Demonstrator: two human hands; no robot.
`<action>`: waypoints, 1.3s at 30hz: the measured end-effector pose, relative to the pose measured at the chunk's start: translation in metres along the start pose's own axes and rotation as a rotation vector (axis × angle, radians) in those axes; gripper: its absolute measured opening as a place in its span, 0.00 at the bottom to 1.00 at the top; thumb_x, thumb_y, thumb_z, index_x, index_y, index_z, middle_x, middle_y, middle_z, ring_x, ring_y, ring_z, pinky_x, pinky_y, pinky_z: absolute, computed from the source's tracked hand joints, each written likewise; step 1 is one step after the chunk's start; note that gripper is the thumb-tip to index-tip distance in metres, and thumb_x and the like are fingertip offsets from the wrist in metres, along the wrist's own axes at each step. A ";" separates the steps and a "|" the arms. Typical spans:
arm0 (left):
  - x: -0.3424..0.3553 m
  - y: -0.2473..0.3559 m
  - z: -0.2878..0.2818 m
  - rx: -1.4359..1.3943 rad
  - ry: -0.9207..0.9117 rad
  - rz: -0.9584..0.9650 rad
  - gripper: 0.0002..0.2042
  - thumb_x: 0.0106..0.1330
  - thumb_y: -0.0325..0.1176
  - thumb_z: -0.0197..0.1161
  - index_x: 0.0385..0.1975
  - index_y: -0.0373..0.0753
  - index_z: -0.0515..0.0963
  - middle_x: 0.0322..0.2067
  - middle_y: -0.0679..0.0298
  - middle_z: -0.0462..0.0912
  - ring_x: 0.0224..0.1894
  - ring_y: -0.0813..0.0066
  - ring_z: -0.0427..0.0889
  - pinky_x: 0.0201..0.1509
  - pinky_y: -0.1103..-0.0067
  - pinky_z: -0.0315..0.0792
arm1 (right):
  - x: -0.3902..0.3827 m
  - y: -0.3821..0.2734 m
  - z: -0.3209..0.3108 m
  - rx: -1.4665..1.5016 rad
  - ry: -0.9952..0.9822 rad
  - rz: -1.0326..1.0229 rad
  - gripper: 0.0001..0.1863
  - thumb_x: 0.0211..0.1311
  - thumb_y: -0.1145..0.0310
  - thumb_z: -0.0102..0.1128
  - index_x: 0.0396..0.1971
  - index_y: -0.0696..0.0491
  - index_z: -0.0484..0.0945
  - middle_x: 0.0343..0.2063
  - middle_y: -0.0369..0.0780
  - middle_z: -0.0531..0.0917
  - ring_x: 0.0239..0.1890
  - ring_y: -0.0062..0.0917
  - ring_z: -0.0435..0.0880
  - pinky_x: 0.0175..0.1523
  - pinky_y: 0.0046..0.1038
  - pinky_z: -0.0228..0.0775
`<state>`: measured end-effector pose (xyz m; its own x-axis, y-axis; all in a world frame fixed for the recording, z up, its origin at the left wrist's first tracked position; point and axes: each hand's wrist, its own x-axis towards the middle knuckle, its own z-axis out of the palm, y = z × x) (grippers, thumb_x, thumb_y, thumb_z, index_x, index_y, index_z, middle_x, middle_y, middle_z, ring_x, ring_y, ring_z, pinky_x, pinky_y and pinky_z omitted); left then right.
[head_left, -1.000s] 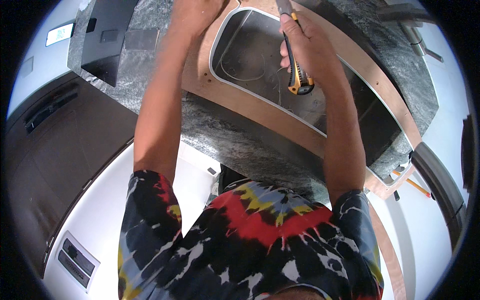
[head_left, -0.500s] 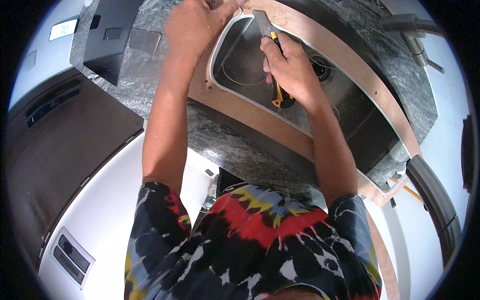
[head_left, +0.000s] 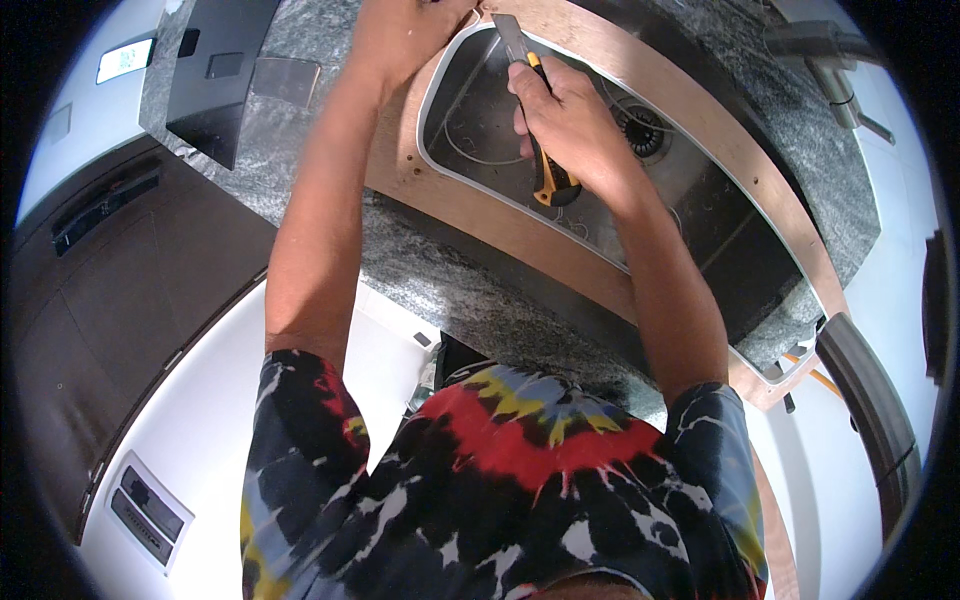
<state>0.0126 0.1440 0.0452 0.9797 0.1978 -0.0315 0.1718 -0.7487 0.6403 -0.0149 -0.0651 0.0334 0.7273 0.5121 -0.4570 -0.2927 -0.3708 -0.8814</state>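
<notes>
My right hand (head_left: 578, 120) is wrapped round a black and yellow utility knife (head_left: 556, 184). Its wide blade points up and away, near the far left corner of a wooden board's (head_left: 500, 230) opening. A thin white edging strip (head_left: 428, 112) lines that opening. At the top edge of the view is my left hand (head_left: 405, 38), partly cut off. Its fingers are closed at the loose upper end of the edging strip, close to the blade tip. Beneath the board lies a dark sink (head_left: 484, 120) with a thin pale strand in it.
A round drain (head_left: 642, 130) shows in the sink. A grey marbled countertop (head_left: 450, 270) surrounds it. Taps (head_left: 830, 80) stand at the far right, and a curved dark tube (head_left: 868, 400) at the near right. A dark flat panel (head_left: 215, 90) and a phone (head_left: 125, 61) are at left.
Both hands have shifted slightly up and left in the view, the knife with the right one. The left hand now reaches further past the top edge.
</notes>
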 end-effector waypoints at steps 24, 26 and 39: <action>-0.012 -0.013 0.022 -0.354 0.318 0.123 0.12 0.63 0.25 0.66 0.17 0.27 0.79 0.37 0.53 0.86 0.46 0.65 0.84 0.49 0.72 0.75 | 0.016 -0.002 0.012 -0.024 0.015 -0.031 0.24 0.78 0.53 0.49 0.36 0.62 0.76 0.16 0.44 0.81 0.17 0.32 0.85 0.28 0.38 0.77; -0.013 -0.016 0.021 -0.361 0.313 0.081 0.13 0.64 0.24 0.65 0.16 0.27 0.78 0.31 0.54 0.85 0.47 0.65 0.85 0.49 0.73 0.76 | 0.017 -0.002 0.012 -0.032 0.004 -0.026 0.23 0.78 0.53 0.49 0.36 0.62 0.76 0.16 0.45 0.81 0.17 0.32 0.85 0.28 0.38 0.77; -0.009 -0.022 0.021 -0.440 0.322 0.075 0.18 0.64 0.24 0.66 0.11 0.29 0.74 0.22 0.56 0.83 0.52 0.64 0.87 0.49 0.73 0.77 | 0.022 -0.010 0.016 -0.018 0.011 -0.081 0.23 0.78 0.55 0.50 0.33 0.63 0.75 0.17 0.44 0.80 0.17 0.31 0.85 0.27 0.37 0.77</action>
<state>0.0026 0.1453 0.0152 0.8945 0.3897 0.2191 -0.0244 -0.4469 0.8943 -0.0057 -0.0382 0.0301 0.7552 0.5324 -0.3825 -0.2211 -0.3424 -0.9132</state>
